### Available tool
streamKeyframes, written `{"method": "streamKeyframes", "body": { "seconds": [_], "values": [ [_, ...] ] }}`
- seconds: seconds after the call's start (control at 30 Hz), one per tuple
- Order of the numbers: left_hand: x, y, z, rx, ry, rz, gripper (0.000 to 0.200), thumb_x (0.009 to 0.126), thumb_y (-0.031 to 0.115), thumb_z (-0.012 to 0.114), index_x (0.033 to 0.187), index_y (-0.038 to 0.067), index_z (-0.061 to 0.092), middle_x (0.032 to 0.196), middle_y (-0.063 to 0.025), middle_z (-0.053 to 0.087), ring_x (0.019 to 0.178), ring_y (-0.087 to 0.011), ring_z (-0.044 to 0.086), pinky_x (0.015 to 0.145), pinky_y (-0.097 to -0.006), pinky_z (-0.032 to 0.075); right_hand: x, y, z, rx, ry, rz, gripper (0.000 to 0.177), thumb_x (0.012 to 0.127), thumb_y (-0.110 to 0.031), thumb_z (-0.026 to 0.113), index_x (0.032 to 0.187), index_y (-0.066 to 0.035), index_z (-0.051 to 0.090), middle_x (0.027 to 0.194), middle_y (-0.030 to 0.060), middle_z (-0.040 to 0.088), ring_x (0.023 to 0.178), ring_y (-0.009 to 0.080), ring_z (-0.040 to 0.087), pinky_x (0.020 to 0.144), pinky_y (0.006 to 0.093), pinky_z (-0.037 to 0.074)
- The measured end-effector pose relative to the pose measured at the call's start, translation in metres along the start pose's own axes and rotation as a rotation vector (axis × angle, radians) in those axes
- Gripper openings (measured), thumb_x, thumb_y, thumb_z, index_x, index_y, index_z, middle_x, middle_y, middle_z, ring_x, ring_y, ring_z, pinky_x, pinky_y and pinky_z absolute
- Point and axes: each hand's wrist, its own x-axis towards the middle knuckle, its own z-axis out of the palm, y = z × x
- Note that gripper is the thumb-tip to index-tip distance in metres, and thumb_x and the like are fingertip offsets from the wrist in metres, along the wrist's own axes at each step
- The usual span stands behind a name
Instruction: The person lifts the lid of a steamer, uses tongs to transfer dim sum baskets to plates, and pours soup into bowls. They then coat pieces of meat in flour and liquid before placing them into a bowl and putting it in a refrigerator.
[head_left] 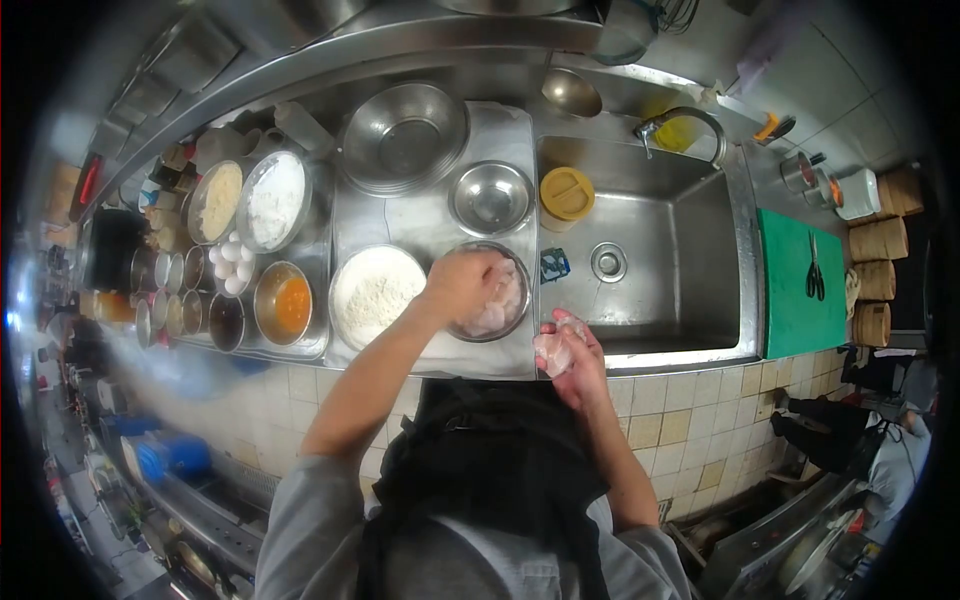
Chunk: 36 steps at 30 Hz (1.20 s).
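My left hand [467, 284] reaches into a metal bowl [487, 338] of pale pink raw meat pieces [507, 304]. Its fingers are curled against the meat, and what lies between them, if anything, is hidden. Just right of the bowl, by the sink's front left corner, my right hand [583, 372] is closed around a pale raw meat piece [553, 353]. It faces palm up. A bowl of white flour [375, 288] stands left of the meat bowl, beneath my left forearm.
Several metal bowls [407, 138] stand behind. A tray at left holds eggs [232, 266], beaten egg [293, 303] and white powder [276, 203]. The sink [660, 270] has a yellow lidded tub [567, 194] at its edge. Scissors [815, 270] lie on a green board [785, 290]. Another person [895, 460] stands behind.
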Motion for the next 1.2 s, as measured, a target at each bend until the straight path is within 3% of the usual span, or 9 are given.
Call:
{"method": "streamKeyframes", "body": {
  "seconds": [0.07, 0.2, 0.27, 0.53, 0.67, 0.73, 0.83, 0.93, 1.2],
  "values": [
    [0.002, -0.005, -0.008, -0.282, -0.142, -0.271, 0.019, 0.094, 0.021, 0.063, 0.105, 0.008, 0.071, 0.090, -0.0141, 0.071, 0.083, -0.0249, 0.069, 0.075, -0.0397, 0.055, 0.001, 0.000, 0.000, -0.014, -0.002, 0.004, 0.037, 0.100, -0.019, 0.061, 0.134, -0.005, 0.054, 0.112, 0.0124, 0.065, 0.096, 0.0261, 0.068, 0.070, 0.0392, 0.061],
    [-0.002, -0.010, -0.029, -0.392, -0.116, -0.395, 0.019, 0.094, 0.017, 0.064, 0.108, 0.006, 0.070, 0.087, -0.0131, 0.071, 0.076, -0.0199, 0.069, 0.071, -0.0350, 0.054, 0.005, 0.001, -0.001, -0.028, -0.021, 0.030, 0.039, 0.101, -0.022, 0.061, 0.135, -0.004, 0.053, 0.112, 0.0129, 0.065, 0.097, 0.0264, 0.067, 0.071, 0.0401, 0.060],
    [-0.011, -0.009, -0.032, -0.822, 0.089, -0.436, 0.019, 0.093, 0.012, 0.067, 0.110, 0.003, 0.069, 0.086, -0.0114, 0.070, 0.079, -0.0146, 0.068, 0.072, -0.0317, 0.055, 0.006, 0.002, 0.001, -0.024, -0.049, 0.047, 0.039, 0.101, -0.023, 0.060, 0.135, -0.004, 0.053, 0.113, 0.0132, 0.065, 0.097, 0.0265, 0.067, 0.071, 0.0406, 0.060],
    [-0.068, 0.072, -0.024, -0.217, 0.015, 0.304, 0.024, 0.088, 0.016, 0.074, 0.109, 0.005, 0.072, 0.111, -0.0122, 0.073, 0.101, -0.0321, 0.070, 0.084, -0.0375, 0.058, 0.013, 0.010, 0.023, -0.043, -0.167, 0.112, 0.040, 0.103, -0.027, 0.056, 0.135, -0.002, 0.053, 0.118, 0.0167, 0.064, 0.097, 0.0282, 0.068, 0.064, 0.0368, 0.059],
    [-0.077, 0.048, -0.036, -0.370, 0.094, 0.114, 0.027, 0.082, 0.015, 0.074, 0.108, 0.007, 0.071, 0.110, -0.0084, 0.073, 0.103, -0.0283, 0.069, 0.086, -0.0384, 0.056, 0.014, 0.010, 0.002, -0.139, -0.160, 0.102, 0.039, 0.102, -0.025, 0.057, 0.134, -0.002, 0.054, 0.111, 0.0162, 0.067, 0.091, 0.0271, 0.069, 0.058, 0.0342, 0.059],
    [-0.074, 0.015, -0.023, 0.115, 0.019, -0.018, 0.024, 0.077, 0.014, 0.072, 0.101, 0.010, 0.069, 0.103, -0.0060, 0.072, 0.096, -0.0264, 0.069, 0.082, -0.0399, 0.055, 0.015, 0.006, 0.001, -0.036, -0.126, 0.093, 0.038, 0.100, -0.021, 0.058, 0.134, -0.002, 0.055, 0.105, 0.0150, 0.068, 0.087, 0.0256, 0.069, 0.054, 0.0338, 0.058],
    [-0.070, -0.011, 0.008, 0.338, 0.203, 0.068, 0.027, 0.077, 0.016, 0.066, 0.102, 0.007, 0.069, 0.101, -0.0071, 0.072, 0.089, -0.0229, 0.068, 0.079, -0.0380, 0.055, 0.016, 0.003, 0.003, -0.026, -0.098, 0.073, 0.039, 0.099, -0.020, 0.059, 0.134, -0.002, 0.055, 0.105, 0.0142, 0.068, 0.088, 0.0250, 0.069, 0.053, 0.0331, 0.057],
    [-0.062, -0.012, 0.020, 0.390, 0.114, 0.034, 0.024, 0.079, 0.016, 0.065, 0.101, 0.007, 0.070, 0.097, -0.0080, 0.073, 0.087, -0.0237, 0.070, 0.076, -0.0387, 0.056, 0.014, 0.003, 0.002, -0.029, -0.094, 0.075, 0.039, 0.099, -0.021, 0.059, 0.134, -0.002, 0.056, 0.105, 0.0140, 0.068, 0.088, 0.0255, 0.069, 0.053, 0.0331, 0.057],
    [-0.049, -0.013, -0.021, -0.098, -0.033, -0.264, 0.023, 0.087, 0.014, 0.070, 0.110, 0.009, 0.071, 0.090, -0.0113, 0.072, 0.080, -0.0226, 0.070, 0.071, -0.0355, 0.055, 0.012, 0.001, -0.002, -0.045, -0.048, 0.058, 0.040, 0.099, -0.021, 0.060, 0.134, -0.002, 0.055, 0.106, 0.0146, 0.068, 0.088, 0.0255, 0.069, 0.054, 0.0335, 0.057]
  ]
}}
